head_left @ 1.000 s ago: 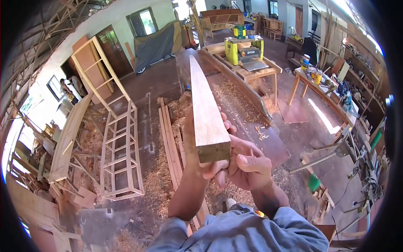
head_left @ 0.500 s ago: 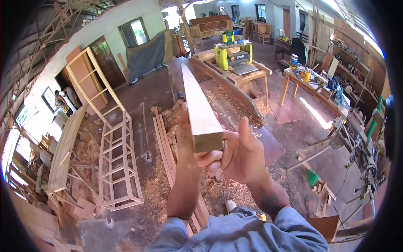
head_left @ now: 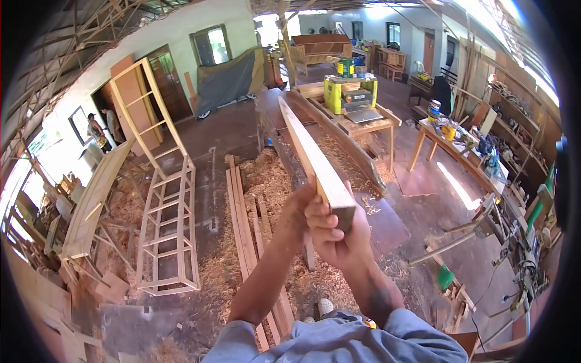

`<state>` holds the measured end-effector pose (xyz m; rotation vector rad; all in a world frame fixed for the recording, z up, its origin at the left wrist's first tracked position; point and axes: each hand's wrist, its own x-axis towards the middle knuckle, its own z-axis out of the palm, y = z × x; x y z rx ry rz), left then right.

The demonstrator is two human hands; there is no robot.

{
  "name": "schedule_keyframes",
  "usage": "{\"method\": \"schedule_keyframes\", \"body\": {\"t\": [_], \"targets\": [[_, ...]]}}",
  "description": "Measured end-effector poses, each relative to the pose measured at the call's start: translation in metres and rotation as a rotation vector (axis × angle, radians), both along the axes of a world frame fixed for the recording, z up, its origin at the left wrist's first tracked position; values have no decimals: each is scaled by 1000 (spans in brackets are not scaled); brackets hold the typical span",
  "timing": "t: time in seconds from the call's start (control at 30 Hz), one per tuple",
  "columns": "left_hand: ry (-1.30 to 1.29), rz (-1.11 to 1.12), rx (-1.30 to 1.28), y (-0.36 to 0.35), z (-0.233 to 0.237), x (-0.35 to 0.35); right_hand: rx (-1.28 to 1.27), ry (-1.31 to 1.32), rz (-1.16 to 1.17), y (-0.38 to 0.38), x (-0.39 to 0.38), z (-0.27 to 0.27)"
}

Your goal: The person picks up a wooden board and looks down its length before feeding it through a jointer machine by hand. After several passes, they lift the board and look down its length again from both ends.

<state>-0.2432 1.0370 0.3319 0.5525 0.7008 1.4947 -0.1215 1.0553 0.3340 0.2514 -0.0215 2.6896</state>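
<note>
A long, pale wooden board (head_left: 315, 160) stretches away from me, its near end raised toward the camera and its end grain facing me. My right hand (head_left: 342, 233) is wrapped round the near end, with fingers curled over the left face. Just to the left, my left hand (head_left: 299, 209) grips the board's side a little farther along; part of its fingers is hidden behind the board and the right hand. Beneath the board's far part lies a long wooden workbench (head_left: 281, 121) strewn with shavings.
A yellow-green Ryobi planer (head_left: 351, 97) stands on a wooden stand ahead. Long boards (head_left: 242, 224) lie among shavings on the floor. A slatted wooden frame (head_left: 166, 236) is at left, near a plank bench (head_left: 91, 212). Two people (head_left: 100, 132) are far left. A cluttered table (head_left: 451, 145) stands right.
The board has turned so its left side face shows, and its near end has shifted right. My right hand's fingers have closed round it. The view has swung slightly left.
</note>
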Motion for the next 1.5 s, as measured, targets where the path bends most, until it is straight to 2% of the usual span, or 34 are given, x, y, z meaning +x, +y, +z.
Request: {"method": "schedule_keyframes", "body": {"t": [0.07,0.13,0.17,0.23,0.27,0.33,0.37,0.43,0.47,0.57,0.6,0.67,0.8,0.87,0.93,1.0,1.03,1.1,1.13,1.2,1.23,1.27,1.3,1.37,1.43,1.47,1.5], "targets": [[-92,11,-43,-1,39,7,-4,100,18,1,-9,12],[-81,160,-199,2,48,7,28,204,34,5,-18,14],[-187,5,-86,11,33,-5,28,207,37,4,-20,16],[-290,-146,29,34,1,-25,156,202,-53,1,-21,21],[-666,-653,189,48,-15,-32,156,204,-53,0,-21,23],[-1033,-1176,342,52,-18,-34,189,73,-87,0,-18,28],[-975,-973,281,44,-12,-35,188,74,-97,0,-17,30],[-913,-779,207,32,3,-26,236,-8,-108,3,-16,30],[-878,-610,198,26,14,-18,227,-8,-119,4,-15,30],[-780,-574,253,30,11,-20,313,-31,-128,9,-15,26],[-715,-428,267,26,17,-14,336,-13,-121,11,-15,25],[-652,-284,282,25,20,-12,361,0,-113,12,-16,25],[-728,-761,368,33,2,-30,395,-34,-94,14,-12,24],[-713,-888,380,28,-10,-41,430,-50,-52,16,-10,18],[-210,-263,152,2,-19,-35,364,-189,-26,12,-4,-6],[-53,-65,5,12,-70,-31,61,-413,-84,-6,-4,-41],[56,44,-60,8,-92,-24,65,-474,-58,-10,-2,-83],[132,127,-292,-5,-136,-15,280,-728,-44,-20,2,-163],[110,91,-325,-15,-162,-10,395,-881,28,-31,7,-181],[72,70,-365,-37,-239,-5,444,-994,136,-46,16,-254],[137,175,-506,-54,-255,8,433,-1014,192,-55,24,-282],[67,183,-423,-60,-306,11,512,-1119,201,-67,30,-298],[-37,131,-419,-79,-323,20,556,-1073,189,-74,38,-334],[-86,161,-386,-100,-364,44,668,-1035,380,-84,59,-368],[-172,107,-400,-115,-425,67,793,-1075,462,-96,87,-393],[-185,100,-444,-124,-433,85,811,-1065,484,-98,104,-404],[-196,94,-489,-130,-441,99,976,-1173,465,-100,126,-413]]}}
